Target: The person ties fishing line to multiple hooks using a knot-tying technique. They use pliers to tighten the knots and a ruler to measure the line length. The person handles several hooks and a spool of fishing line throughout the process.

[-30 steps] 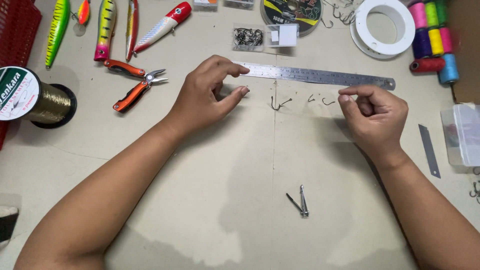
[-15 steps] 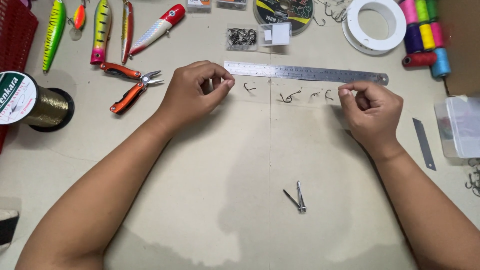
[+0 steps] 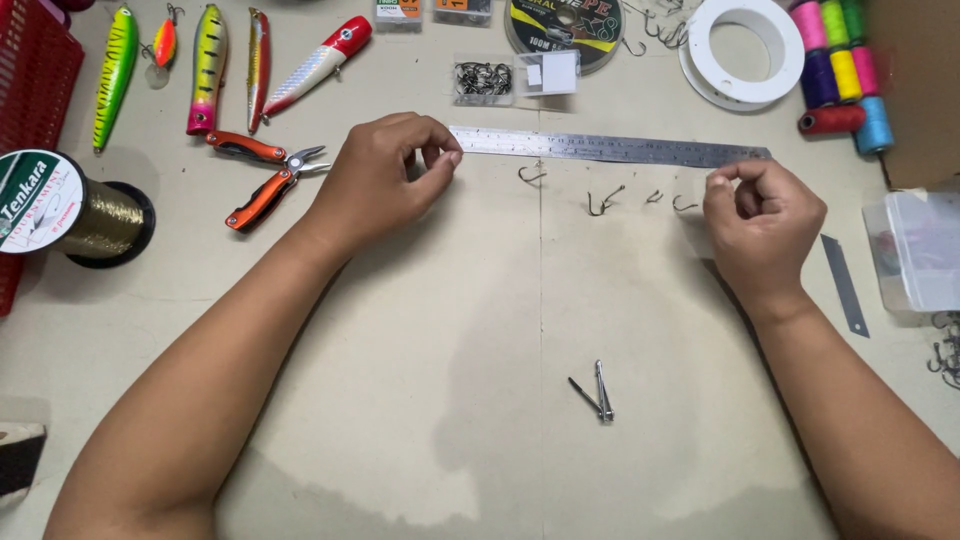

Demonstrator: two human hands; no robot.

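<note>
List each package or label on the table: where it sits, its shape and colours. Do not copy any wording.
Spool label: far left, round, white and green.
Hook packet: above ruler, clear, white card.
Line spool label: top centre, round, dark.
Two small packets: top edge, cropped.

single head cam, looks steeply down, close over tabletop (image 3: 400, 400), forearms enter from bottom edge

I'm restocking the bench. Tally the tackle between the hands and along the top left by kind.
Loose small metal fish hooks below the steel ruler: 4
Painted fishing lures, top left: 5
Long steel ruler: 1
Orange-handled pliers: 1
Total: 11
</note>
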